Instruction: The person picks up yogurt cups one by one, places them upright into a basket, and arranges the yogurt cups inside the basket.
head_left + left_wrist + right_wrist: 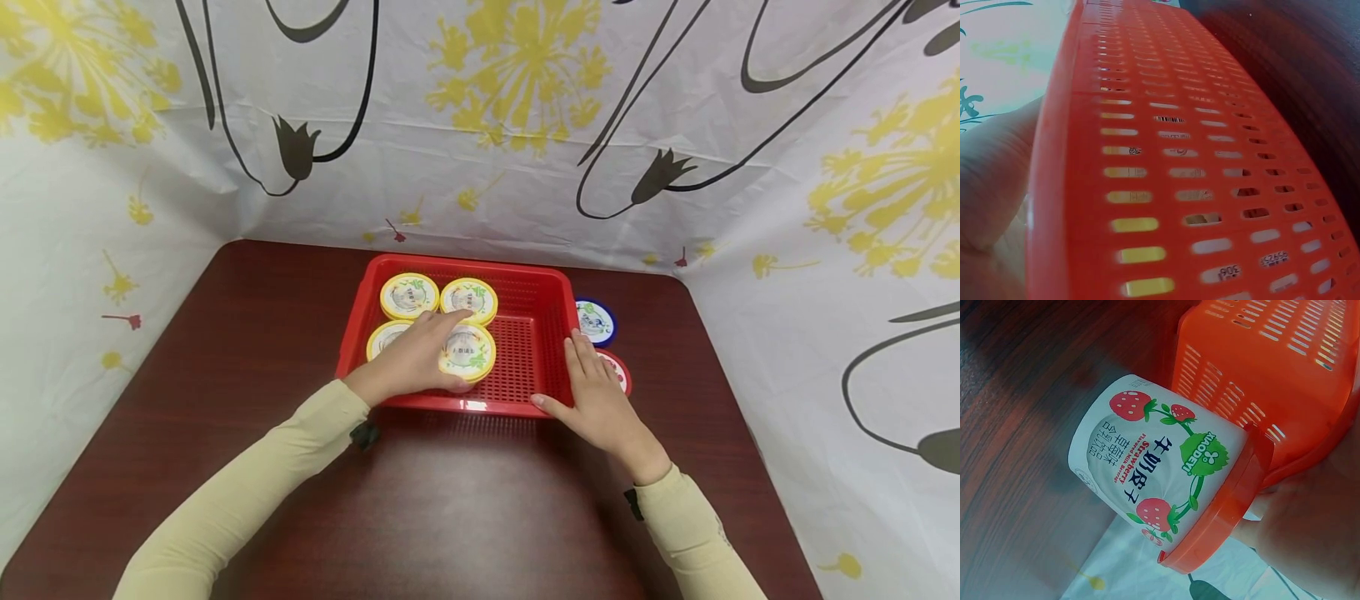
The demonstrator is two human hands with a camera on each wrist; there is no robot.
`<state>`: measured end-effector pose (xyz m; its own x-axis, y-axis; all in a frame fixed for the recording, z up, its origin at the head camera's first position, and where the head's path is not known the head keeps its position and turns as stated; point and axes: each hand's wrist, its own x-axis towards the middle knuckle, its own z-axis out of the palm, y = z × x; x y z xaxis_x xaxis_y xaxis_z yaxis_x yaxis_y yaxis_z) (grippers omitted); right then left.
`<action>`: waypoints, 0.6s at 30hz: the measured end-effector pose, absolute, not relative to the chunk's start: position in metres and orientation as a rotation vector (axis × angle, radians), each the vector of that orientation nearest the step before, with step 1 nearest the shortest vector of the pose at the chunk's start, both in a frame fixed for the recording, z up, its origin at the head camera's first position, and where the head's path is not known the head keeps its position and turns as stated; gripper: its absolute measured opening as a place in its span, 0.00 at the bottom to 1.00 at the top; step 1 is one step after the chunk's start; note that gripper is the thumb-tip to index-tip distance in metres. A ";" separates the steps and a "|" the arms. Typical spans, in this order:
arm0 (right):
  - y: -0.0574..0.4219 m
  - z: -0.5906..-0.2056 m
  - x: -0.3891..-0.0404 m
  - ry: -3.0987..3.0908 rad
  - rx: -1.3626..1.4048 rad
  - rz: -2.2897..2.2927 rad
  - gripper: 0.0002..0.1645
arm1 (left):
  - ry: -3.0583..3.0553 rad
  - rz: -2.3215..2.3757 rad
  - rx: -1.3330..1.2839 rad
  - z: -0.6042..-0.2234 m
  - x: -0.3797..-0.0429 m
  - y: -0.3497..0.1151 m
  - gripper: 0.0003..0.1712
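Observation:
My left hand [412, 358] reaches into the red plastic basket [532, 408] and grips a yellow-lidded tub [468, 354], thumb on its near side and fingers on its far side. Three other yellow-lidded tubs stand beside it, one partly covered by the hand. On the basket's near right corner rests my right hand [600, 408], its fingers straight along the right side and its thumb spread toward the near rim. Just outside that wall, next to these fingers, is a white strawberry milk tub [1147, 462] with a red lid.
A blue-lidded tub [596, 322] stands behind the red-lidded one, right of the basket. The dark wooden table [465, 508] ends at a patterned cloth [510, 192] at the back and sides.

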<state>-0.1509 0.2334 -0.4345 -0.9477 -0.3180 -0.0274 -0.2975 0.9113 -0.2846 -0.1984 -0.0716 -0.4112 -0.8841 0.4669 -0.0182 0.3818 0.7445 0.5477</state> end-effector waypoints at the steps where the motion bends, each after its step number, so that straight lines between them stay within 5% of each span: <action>1: 0.233 -0.434 -0.151 2.998 -0.481 -0.431 0.65 | 2.785 0.828 0.679 -0.412 -0.198 -0.071 0.63; 18: 0.233 -0.435 -0.150 3.000 -0.478 -0.441 0.65 | 2.790 0.859 0.714 -0.419 -0.197 -0.066 0.61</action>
